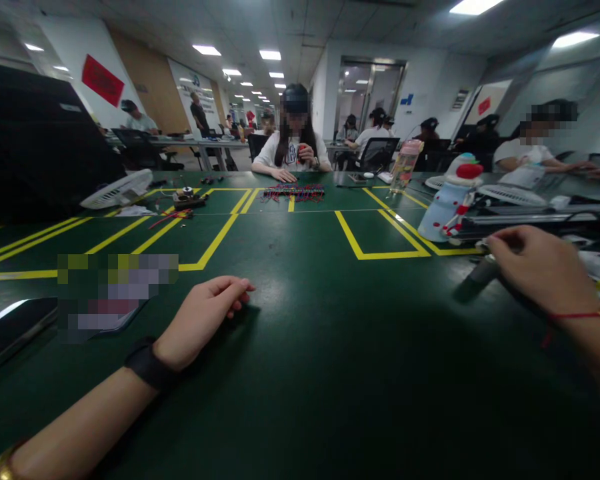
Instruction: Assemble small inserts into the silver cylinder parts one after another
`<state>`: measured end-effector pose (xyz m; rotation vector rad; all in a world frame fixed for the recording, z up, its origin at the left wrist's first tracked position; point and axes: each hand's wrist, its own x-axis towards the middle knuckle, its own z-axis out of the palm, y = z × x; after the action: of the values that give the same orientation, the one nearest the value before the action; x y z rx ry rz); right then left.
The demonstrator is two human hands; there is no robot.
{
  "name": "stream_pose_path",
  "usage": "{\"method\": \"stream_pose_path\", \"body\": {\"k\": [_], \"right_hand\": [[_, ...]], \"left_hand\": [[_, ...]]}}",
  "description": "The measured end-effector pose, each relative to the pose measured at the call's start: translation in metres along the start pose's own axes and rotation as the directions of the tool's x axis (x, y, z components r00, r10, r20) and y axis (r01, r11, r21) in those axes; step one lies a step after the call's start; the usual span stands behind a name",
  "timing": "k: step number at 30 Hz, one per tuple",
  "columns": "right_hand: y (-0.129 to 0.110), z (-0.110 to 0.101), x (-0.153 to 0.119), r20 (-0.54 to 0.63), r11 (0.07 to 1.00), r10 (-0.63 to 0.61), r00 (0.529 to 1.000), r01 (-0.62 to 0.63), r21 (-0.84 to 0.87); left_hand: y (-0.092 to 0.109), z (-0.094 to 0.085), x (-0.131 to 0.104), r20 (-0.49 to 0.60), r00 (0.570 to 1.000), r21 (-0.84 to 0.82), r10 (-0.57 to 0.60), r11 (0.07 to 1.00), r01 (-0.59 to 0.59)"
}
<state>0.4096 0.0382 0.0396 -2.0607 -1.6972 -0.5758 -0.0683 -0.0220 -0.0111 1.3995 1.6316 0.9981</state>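
Note:
My left hand (207,317) rests on the green table (300,373) near the middle, its fingers curled in and pressed together; what they hold, if anything, is hidden. At the right, my right hand (540,267) is raised a little above the table with thumb and forefinger pinched on a small light-coloured item (484,245), too small to make out. Just below those fingertips shows a dark grey cylindrical object (476,279). A light blue bottle with red decoration (443,203) stands beyond my right hand.
Across the table sits a person (293,143) behind a row of red and blue wires (295,193). A phone (15,333) lies at the left, a white fan part (117,190) behind it. Near the back right stands a pink-lidded bottle (407,167); cluttered parts lie at the right edge.

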Motion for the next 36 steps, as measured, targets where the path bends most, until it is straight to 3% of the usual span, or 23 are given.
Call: {"method": "stream_pose_path", "body": {"k": [3,7,13,20,23,28,33,36], "right_hand": [[0.037,0.007,0.008,0.176,0.992,0.098,0.979,-0.082,-0.098],[0.045,0.012,0.01,0.302,0.988,0.134,0.944,-0.103,-0.118],[0.046,0.012,0.009,0.219,0.984,0.165,0.962,-0.145,-0.102],[0.043,0.009,0.007,0.33,0.976,0.215,0.919,-0.21,-0.051],[0.043,0.01,0.008,0.304,0.96,0.262,0.916,-0.281,0.017],[0.054,0.017,0.008,0.271,0.958,0.283,0.92,-0.284,-0.036],[0.062,0.027,0.008,0.385,0.854,0.33,0.862,-0.447,0.267],[0.062,0.026,0.007,0.366,0.873,0.3,0.881,-0.409,0.267]], "left_hand": [[-0.003,-0.002,0.0,0.007,1.0,-0.048,-0.022,0.999,0.022],[-0.006,-0.005,0.0,0.026,0.999,-0.09,-0.037,0.995,0.04],[-0.004,-0.007,-0.002,0.055,0.997,-0.095,-0.047,0.994,0.052],[-0.007,-0.008,-0.004,0.066,0.997,-0.081,-0.036,0.996,0.042],[-0.006,-0.007,-0.004,0.066,0.997,-0.072,-0.028,0.997,0.033],[-0.003,-0.006,-0.005,0.06,0.998,-0.057,-0.036,0.998,0.039],[-0.002,-0.005,-0.005,0.053,0.998,-0.06,-0.036,0.997,0.039],[-0.002,-0.005,-0.005,0.051,0.998,-0.052,-0.044,0.998,0.046]]}}
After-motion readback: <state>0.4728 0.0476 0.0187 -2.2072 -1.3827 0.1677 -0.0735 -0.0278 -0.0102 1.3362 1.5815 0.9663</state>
